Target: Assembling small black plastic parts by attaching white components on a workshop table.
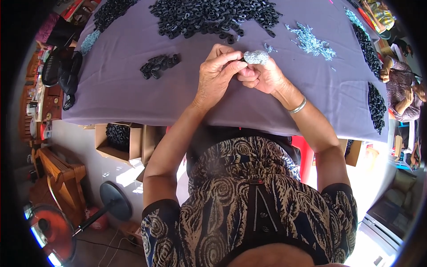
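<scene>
Above the purple tablecloth (178,104), my two hands meet. My left hand (215,75) pinches a small black piece (243,59) between thumb and fingers. Against it, my right hand (264,79) has its fingers curled in; whatever they hold is hidden. A speckled silver-grey covering (256,57) sits over the top of my right thumb. Just beyond it lie a few small silvery coils (269,48), and farther right is a loose pile of similar coils (311,42). A small heap of black ring-like pieces (159,66) lies left of my left hand.
A large pile of black ring-like pieces (209,18) covers the table's far middle. More black pieces (377,107) line the right edge, near a seated person (402,91). A cardboard box (133,142) stands below the table's front edge; a fan (55,231) stands lower left.
</scene>
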Demonstrator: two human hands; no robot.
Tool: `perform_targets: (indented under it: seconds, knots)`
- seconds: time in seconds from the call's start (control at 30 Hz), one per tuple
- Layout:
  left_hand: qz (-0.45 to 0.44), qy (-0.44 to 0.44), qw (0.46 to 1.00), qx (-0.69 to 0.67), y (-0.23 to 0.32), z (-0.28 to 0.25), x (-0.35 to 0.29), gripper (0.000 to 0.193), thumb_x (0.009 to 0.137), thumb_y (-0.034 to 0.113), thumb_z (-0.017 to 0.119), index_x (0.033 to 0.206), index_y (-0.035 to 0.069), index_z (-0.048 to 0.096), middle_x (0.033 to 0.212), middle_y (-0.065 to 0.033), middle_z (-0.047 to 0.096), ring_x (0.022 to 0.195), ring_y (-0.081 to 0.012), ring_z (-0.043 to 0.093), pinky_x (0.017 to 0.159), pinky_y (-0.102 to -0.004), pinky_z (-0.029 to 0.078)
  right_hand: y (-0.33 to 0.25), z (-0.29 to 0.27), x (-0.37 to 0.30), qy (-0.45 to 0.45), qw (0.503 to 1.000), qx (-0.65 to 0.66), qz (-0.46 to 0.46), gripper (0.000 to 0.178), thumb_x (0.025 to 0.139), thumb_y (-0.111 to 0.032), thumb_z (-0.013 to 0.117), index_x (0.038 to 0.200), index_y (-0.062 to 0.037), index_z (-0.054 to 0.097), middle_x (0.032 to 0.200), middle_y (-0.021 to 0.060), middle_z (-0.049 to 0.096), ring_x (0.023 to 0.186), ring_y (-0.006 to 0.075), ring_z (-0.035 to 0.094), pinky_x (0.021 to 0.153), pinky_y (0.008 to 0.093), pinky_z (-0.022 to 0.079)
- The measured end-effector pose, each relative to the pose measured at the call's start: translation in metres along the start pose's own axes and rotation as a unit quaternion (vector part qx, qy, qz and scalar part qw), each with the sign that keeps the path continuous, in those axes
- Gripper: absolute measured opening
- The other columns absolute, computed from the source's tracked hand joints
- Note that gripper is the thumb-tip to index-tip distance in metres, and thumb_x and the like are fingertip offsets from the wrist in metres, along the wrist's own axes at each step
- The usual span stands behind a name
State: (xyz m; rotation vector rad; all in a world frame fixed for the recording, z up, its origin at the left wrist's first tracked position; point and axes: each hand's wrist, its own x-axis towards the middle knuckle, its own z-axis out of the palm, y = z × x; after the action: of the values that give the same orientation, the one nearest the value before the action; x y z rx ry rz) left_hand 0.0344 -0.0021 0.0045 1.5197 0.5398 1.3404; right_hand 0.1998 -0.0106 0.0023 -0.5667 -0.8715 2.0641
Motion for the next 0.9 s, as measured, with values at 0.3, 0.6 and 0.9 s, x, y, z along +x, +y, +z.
perform_targets:
  seconds: [0.3, 0.6, 0.9]
  knots:
    - [-0.012, -0.006, 0.999, -0.031, -0.002, -0.004, 0.005, 0.018, 0.083, -0.002, 0.066, 0.101, -0.003, 0.065, 0.097, -0.0038, 0.054, 0.088, -0.0101, 0.054, 0.078, -0.0234, 0.047, -0.002, 0.009, 0.006, 0.066, 0.998, -0.024, -0.009, 0.039, 0.087, -0.044, 0.052, 0.069, -0.0095, 0.052, 0.055, -0.0064, 0.036, 0.044, 0.0034, 0.025, 0.04, 0.0206, 0.017]
    - [-0.021, -0.018, 1.0, -0.011, 0.002, -0.006, 0.005, 0.019, 0.084, 0.002, 0.066, 0.102, -0.002, 0.065, 0.1, -0.0036, 0.052, 0.09, -0.01, 0.053, 0.078, -0.0226, 0.046, -0.004, 0.002, 0.0, 0.001, 1.0, 0.002, -0.003, 0.045, 0.089, -0.048, 0.043, 0.075, -0.0064, 0.053, 0.06, -0.0059, 0.038, 0.047, 0.0031, 0.028, 0.041, 0.0187, 0.02]
    - [0.0, -0.031, 0.999, 0.024, -0.003, -0.013, 0.008, 0.02, 0.086, 0.001, 0.064, 0.105, -0.002, 0.064, 0.098, -0.004, 0.056, 0.089, -0.0104, 0.056, 0.078, -0.0225, 0.046, -0.02, 0.007, -0.002, 0.112, 0.988, -0.1, -0.024, 0.022, 0.091, -0.026, 0.054, 0.091, -0.0044, 0.058, 0.067, -0.0041, 0.044, 0.049, 0.0009, 0.03, 0.04, 0.0161, 0.022]
